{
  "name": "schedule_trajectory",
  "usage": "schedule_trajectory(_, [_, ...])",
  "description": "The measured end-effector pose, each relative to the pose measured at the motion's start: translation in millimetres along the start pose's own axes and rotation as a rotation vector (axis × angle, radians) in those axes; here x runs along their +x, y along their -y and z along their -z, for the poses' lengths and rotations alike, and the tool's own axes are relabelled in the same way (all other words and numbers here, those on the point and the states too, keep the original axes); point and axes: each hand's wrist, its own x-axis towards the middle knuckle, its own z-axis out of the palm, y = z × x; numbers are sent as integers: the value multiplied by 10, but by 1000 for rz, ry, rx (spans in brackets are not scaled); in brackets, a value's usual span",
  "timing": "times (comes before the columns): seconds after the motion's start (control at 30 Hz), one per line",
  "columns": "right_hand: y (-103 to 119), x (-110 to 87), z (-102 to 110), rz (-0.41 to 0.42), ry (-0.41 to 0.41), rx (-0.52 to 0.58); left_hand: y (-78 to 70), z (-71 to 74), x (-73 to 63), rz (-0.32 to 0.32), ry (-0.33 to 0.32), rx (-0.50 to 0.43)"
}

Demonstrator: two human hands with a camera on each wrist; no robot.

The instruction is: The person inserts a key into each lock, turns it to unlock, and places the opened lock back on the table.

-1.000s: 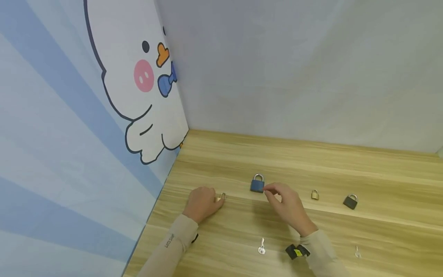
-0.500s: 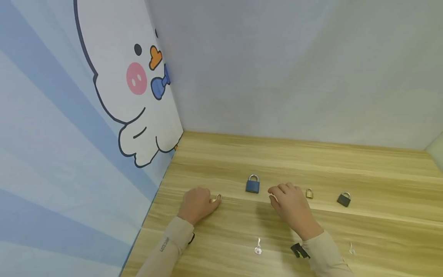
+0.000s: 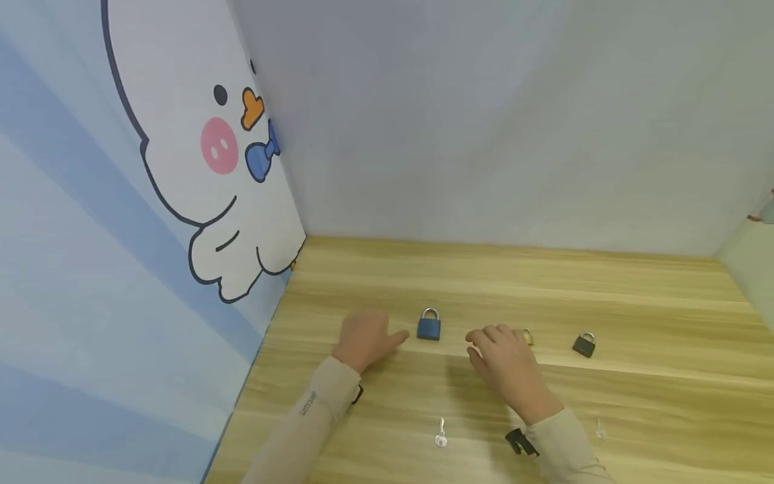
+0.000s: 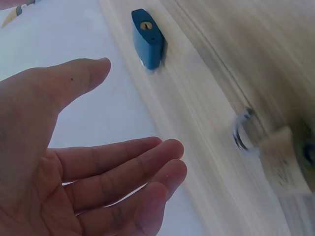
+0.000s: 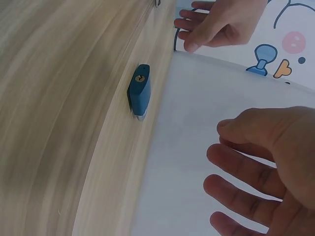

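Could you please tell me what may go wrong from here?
The right hand partly hides the small gold padlock in the head view and might knock it. The left hand, near the blue padlock, could nudge it. The key beside the right sleeve might be brushed aside.

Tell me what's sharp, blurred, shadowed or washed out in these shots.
Head view: soft shadow on the table beside the right hand, the key at far right pale and faint; left wrist view: the brass padlock blurred; right wrist view: the blue padlock fairly sharp.
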Motion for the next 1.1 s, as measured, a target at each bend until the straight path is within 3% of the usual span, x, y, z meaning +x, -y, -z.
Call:
schedule_trajectory(0.23, [32, -43, 21, -9, 16, -7, -181, -94, 145, -8, 23, -15])
schedule_trajectory(0.3, [34, -49, 20, -15, 29, -16, -232, -156, 212, -10, 32, 19])
schedule_trajectory(0.47, [41, -85, 11, -20, 54, -19, -353, -266, 370, 7, 93, 40])
schedule_trajectory(0.6, [59, -111, 15, -28, 54, -4, -409, -285, 452, 10, 111, -8])
schedule_trajectory(0.9, [72, -137, 45, -68, 75, -16, -526, -334, 584, 17, 138, 52])
schedule_trajectory(1.1, [59, -148, 68, -81, 81, -25, -591, -357, 658, 24, 134, -13])
